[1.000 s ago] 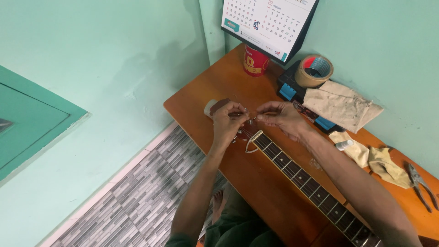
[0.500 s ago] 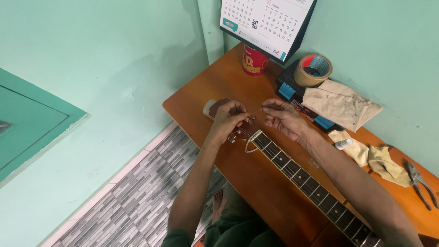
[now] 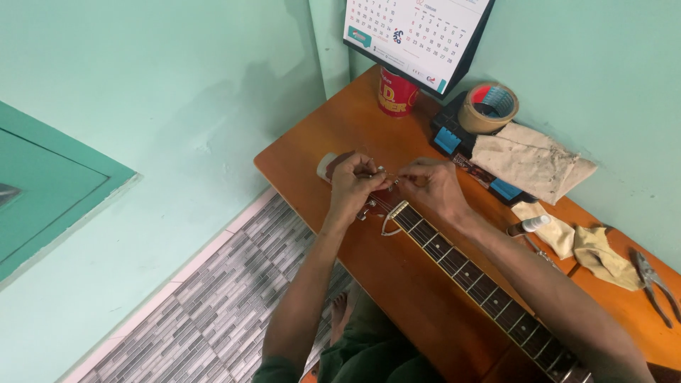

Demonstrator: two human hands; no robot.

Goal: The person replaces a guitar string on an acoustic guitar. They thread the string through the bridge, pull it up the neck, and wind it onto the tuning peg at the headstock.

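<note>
A guitar neck (image 3: pixel 468 273) with a dark fretboard lies diagonally across the wooden table (image 3: pixel 312 152), headstock (image 3: pixel 339 164) toward the far left. My left hand (image 3: pixel 355 186) sits on the headstock, fingers pinched at a silver tuning peg (image 3: pixel 381 170). My right hand (image 3: pixel 433 186) is close beside it over the nut, fingertips pinched on what looks like a thin string end next to the pegs. The two hands nearly touch. The string itself is too thin to make out.
At the table's back stand a red cup (image 3: pixel 396 93), a desk calendar (image 3: pixel 415 35), a tape roll (image 3: pixel 488 108) on a black-and-blue box (image 3: pixel 448 135), and cloths (image 3: pixel 532 162). Pliers (image 3: pixel 656 287) lie at the right edge. Green walls and a tiled floor (image 3: pixel 213 312) border the table.
The camera view has shifted slightly. Both hands stayed at the headstock, with the fingers working closer together at the tuning pegs.
</note>
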